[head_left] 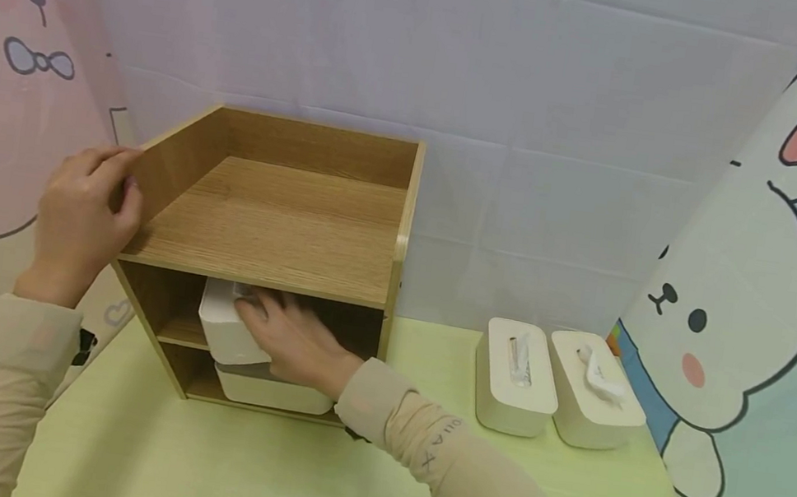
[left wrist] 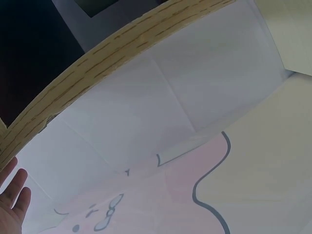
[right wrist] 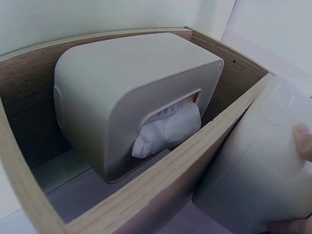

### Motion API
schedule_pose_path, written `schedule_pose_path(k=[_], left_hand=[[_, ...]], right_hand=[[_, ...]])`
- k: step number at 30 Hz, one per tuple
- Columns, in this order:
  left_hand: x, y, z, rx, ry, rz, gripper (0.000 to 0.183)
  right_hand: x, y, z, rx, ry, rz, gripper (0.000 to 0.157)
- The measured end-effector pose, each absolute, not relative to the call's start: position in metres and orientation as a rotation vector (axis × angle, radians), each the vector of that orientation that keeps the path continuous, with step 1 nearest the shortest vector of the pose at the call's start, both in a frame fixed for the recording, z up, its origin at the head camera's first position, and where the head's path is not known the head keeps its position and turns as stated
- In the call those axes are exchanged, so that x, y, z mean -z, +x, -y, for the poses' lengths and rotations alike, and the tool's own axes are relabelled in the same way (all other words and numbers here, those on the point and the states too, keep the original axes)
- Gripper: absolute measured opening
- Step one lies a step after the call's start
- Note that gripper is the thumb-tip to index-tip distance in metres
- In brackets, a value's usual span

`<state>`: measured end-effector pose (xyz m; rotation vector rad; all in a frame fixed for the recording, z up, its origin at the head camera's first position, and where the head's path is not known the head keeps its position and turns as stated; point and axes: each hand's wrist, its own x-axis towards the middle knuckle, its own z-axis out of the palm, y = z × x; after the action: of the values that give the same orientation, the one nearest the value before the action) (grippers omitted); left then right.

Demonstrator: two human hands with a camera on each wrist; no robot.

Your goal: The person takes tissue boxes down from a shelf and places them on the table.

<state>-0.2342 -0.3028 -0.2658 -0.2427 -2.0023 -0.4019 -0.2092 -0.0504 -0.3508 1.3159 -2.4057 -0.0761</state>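
A wooden shelf unit stands on the table, with a raised tray-like top and two compartments below. My left hand grips the upper edge of its left side panel, thumb on the inner face. In the upper compartment, my right hand grips a white tissue box, which is tilted and partly sticks out of the front. The right wrist view shows a thumb and finger on this box. Below it, another tissue box lies in the bottom compartment, a white tissue poking from its slot.
Two more white tissue boxes stand side by side on the table to the right, the nearer one beside the other. A pale cloth wall rises behind the shelf. Printed cartoon sheets hang at left and right.
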Motion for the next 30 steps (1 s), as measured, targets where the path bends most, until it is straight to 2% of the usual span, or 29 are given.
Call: schedule_pose_path(k=[22, 30], left_hand=[[0.266, -0.235, 0.303, 0.419, -0.248, 1.999, 0.031], [0.266, -0.235, 0.303, 0.414, -0.251, 2.0, 0.031]], right_hand=[[0.351, -0.2, 0.019, 0.101, 1.418, 2.289, 0.066], [0.35, -0.195, 0.006, 0.11, 1.453, 2.296, 0.069]])
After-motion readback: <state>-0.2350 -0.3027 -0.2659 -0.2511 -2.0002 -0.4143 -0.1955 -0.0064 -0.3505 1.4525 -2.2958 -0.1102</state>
